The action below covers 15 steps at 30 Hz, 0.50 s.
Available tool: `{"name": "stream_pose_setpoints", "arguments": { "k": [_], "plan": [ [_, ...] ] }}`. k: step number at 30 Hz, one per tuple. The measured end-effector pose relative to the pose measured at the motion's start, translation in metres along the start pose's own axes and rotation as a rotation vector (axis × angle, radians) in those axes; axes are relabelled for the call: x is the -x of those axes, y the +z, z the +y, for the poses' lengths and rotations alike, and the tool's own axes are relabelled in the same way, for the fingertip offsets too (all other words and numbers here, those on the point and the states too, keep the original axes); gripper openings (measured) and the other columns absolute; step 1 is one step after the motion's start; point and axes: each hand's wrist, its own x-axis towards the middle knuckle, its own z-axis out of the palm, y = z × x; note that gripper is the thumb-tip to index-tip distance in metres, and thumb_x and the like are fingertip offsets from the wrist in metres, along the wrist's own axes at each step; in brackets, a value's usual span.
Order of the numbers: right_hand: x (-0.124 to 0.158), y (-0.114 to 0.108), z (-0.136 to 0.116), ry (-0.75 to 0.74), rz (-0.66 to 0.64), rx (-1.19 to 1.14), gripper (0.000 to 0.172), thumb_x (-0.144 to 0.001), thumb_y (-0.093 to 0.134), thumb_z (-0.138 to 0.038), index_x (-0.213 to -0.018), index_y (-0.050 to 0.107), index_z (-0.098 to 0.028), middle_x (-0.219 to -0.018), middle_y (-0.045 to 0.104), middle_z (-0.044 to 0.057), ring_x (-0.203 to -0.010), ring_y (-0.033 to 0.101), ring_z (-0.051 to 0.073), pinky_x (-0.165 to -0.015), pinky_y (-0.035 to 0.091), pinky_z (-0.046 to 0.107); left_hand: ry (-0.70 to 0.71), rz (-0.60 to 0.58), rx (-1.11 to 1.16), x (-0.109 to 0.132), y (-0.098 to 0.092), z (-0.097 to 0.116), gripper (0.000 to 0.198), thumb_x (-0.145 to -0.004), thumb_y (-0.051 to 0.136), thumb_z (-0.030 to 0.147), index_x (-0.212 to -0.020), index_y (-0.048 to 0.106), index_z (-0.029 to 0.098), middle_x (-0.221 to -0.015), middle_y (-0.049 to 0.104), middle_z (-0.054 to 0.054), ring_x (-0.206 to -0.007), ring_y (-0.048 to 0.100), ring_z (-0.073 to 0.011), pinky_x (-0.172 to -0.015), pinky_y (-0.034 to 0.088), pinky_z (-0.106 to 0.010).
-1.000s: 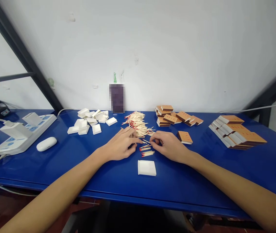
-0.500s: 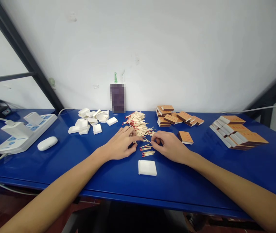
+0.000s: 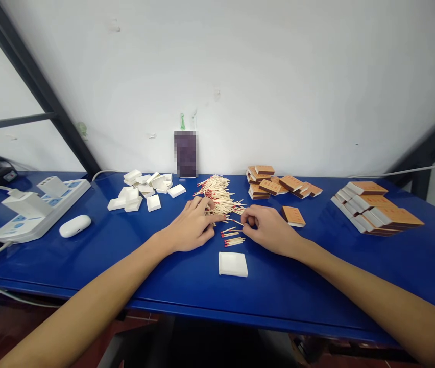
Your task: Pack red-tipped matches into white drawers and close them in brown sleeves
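My left hand (image 3: pixel 192 225) lies with fingers spread at the near left edge of a heap of red-tipped matches (image 3: pixel 219 197), its fingertips touching some of them. Opposite it, my right hand (image 3: pixel 265 227) pinches the end of a single match (image 3: pixel 236 221), whose head points left. Below the fingers, several matches (image 3: pixel 234 242) lie side by side in a small row, heads to the left, with a few more just above. A white matchbox tray (image 3: pixel 233 264) rests on the table nearest to me.
White matchbox trays (image 3: pixel 153 203) lie scattered at back left. Orange matchboxes (image 3: pixel 269 187) are heaped at back right, one matchbox (image 3: pixel 293 216) sits beside my right hand, and more boxes (image 3: pixel 378 209) are stacked farther right. A power strip (image 3: pixel 45 209) and white earbud case (image 3: pixel 75 226) occupy the left.
My right hand has shifted very slightly right with the match between its fingers. The left hand stays at the heap almost unmoved.
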Motion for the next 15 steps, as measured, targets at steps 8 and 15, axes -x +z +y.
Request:
{"name": "stream_pose_setpoints", "arguments": {
  "k": [8, 15],
  "plan": [
    [0.0007, -0.0008, -0.0009, -0.022, -0.030, -0.016, 0.006, -0.078, 0.058, -0.018, -0.073, 0.060, -0.020, -0.070, 0.057, 0.000, -0.062, 0.049, 0.014, -0.057, 0.035, 0.027, 0.010, 0.017, 0.001, 0.0004, 0.0014, 0.0001, 0.039, -0.092, 0.046, 0.021, -0.126, 0.062, 0.026, -0.116, 0.046, -0.012, -0.114, 0.041, -0.0297, -0.097, 0.040, -0.049],
    [0.0008, -0.0024, -0.0019, -0.042, -0.066, -0.068, 0.011, -0.085, 0.057, -0.020, -0.078, 0.065, -0.019, -0.071, 0.058, 0.000, -0.064, 0.049, 0.014, -0.059, 0.036, 0.027, 0.048, 0.054, 0.081, 0.0002, -0.0012, 0.0028, 0.020, -0.092, 0.053, 0.024, -0.106, 0.068, 0.023, -0.120, 0.048, -0.010, -0.115, 0.042, -0.0273, -0.100, 0.038, -0.046]
  ]
}}
